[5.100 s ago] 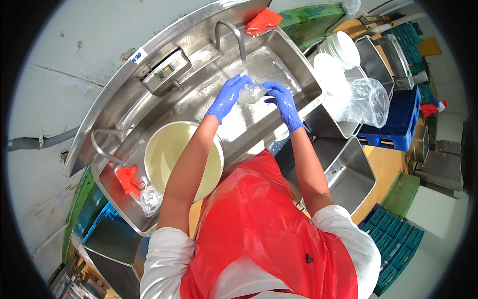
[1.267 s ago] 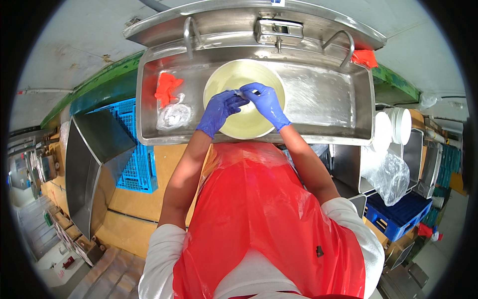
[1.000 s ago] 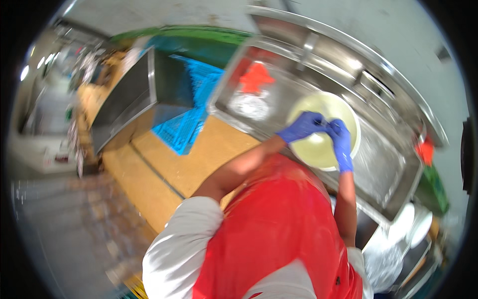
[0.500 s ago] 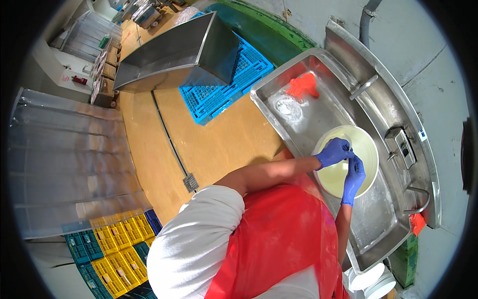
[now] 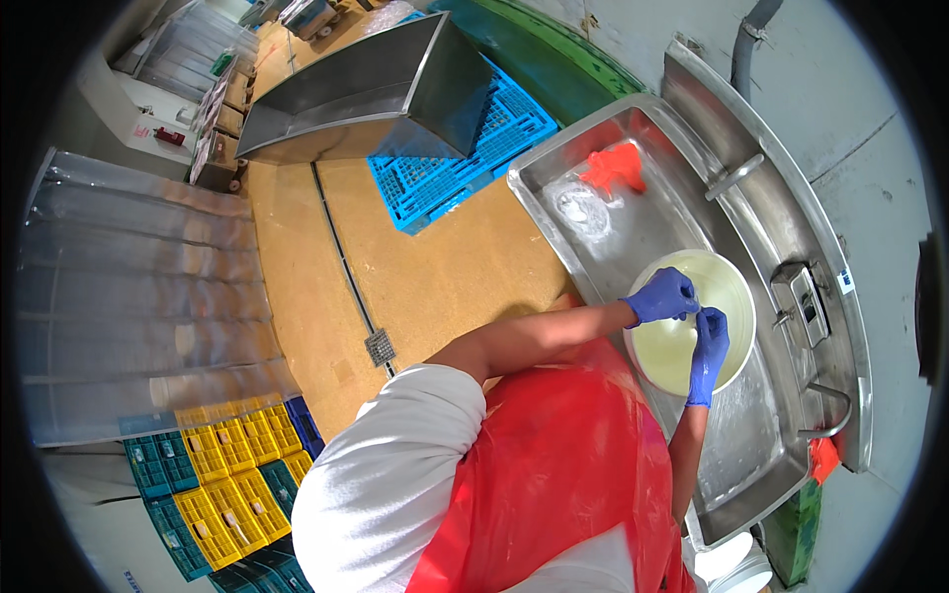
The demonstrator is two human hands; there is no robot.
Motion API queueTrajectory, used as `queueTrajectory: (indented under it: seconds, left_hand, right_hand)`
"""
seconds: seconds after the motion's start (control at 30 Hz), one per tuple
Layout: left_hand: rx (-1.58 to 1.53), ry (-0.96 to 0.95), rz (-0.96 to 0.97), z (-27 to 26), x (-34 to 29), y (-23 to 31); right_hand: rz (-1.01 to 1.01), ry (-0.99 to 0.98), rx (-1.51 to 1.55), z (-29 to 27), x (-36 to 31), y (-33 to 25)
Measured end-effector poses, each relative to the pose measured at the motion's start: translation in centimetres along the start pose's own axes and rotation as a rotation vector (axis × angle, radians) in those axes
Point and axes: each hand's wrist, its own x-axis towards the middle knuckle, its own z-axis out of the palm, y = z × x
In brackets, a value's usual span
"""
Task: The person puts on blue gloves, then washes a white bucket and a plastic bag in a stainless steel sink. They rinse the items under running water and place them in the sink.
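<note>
Both my hands wear blue gloves and meet over a white bucket (image 5: 739, 287) standing in a steel sink (image 5: 638, 237). Pale yellowish liquid (image 5: 660, 358) appears to fill part of the bucket. My left hand (image 5: 662, 296) is closed, its fingertips pinched together above the bucket's middle. Close beside it, my right hand (image 5: 708, 354) is also closed in a pinch, with its fingertips pointing up toward the left hand's. Whatever lies between the fingertips is too small to make out.
An orange-red glove (image 5: 613, 168) and a clump of clear plastic (image 5: 583, 210) lie at the sink's far end. A tap (image 5: 830, 410) and steel backsplash line its right side. Leftward, a steel tub (image 5: 346, 94) rests on a blue pallet (image 5: 425, 198). White buckets (image 5: 733, 565) stand beside the sink's near end.
My fingertips have drawn slightly apart over the bucket, both hands still pinched. The whole view has shifted a little.
</note>
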Motion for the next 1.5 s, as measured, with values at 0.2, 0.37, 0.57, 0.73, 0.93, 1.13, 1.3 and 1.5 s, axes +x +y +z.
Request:
queueTrajectory:
  seconds: [0.2, 0.37, 0.57, 0.73, 0.93, 1.13, 1.3, 1.5]
  left_hand:
    - [-0.106, -0.051, -0.045, 0.4, 1.3, -0.8]
    - [0.331, -0.183, 0.229, -0.8, 3.5, -2.2]
    - [0.623, -0.266, 0.380, -0.1, 2.2, 1.7]
    - [0.867, -0.349, 0.490, 0.5, 3.6, 2.6]
    - [0.959, -0.440, 0.526, 0.6, 4.5, 2.5]
    - [1.077, -0.531, 0.666, 0.4, 5.9, 1.1]
    - [1.091, -0.580, 0.713, -0.1, 6.3, 1.0]
    - [0.877, -0.583, 0.733, -0.7, 6.4, 2.0]
  right_hand:
    - [-0.001, 0.013, 0.095, 0.8, -0.6, -1.5]
    - [0.021, 0.004, 0.023, -0.7, 0.7, -2.5]
    - [0.024, 0.012, 0.074, -0.6, 0.6, -4.4]
    - [0.075, 0.113, 0.135, -1.0, -0.1, -3.5]
    - [-0.205, 0.083, -0.559, -1.3, -1.6, -5.2]
    - [-0.114, -0.050, -0.568, -0.6, -0.3, -3.3]
    - [-0.028, -0.101, -0.257, -0.4, 0.1, -1.4]
    - [0.113, -0.067, -0.233, -0.4, -0.1, -3.4]
